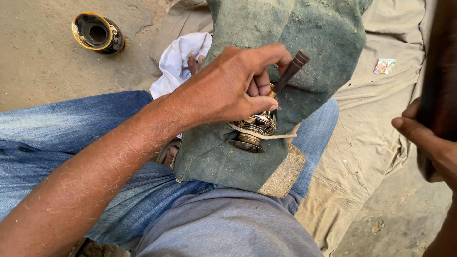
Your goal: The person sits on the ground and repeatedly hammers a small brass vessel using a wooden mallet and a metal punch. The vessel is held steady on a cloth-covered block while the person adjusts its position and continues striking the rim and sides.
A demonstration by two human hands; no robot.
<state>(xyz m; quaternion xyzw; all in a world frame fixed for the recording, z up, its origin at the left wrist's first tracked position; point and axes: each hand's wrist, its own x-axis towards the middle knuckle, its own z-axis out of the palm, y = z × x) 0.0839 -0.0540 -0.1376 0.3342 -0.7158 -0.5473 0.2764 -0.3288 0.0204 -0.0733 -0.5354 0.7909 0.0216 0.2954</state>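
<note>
The left hand (233, 88) has its grip closed around a dark-handled tool (290, 74), the tip set against a small engraved brass vessel (254, 128). The vessel lies at the middle of the scene on a green cloth (314, 38) draped over the person's lap, with a cord (281, 136) looped around it. The right hand (428, 143), at the right edge, is wrapped around a dark object (440, 71) that is blurred. Another brass vessel (97, 32) lies on the sandy ground (38, 62), far left.
</note>
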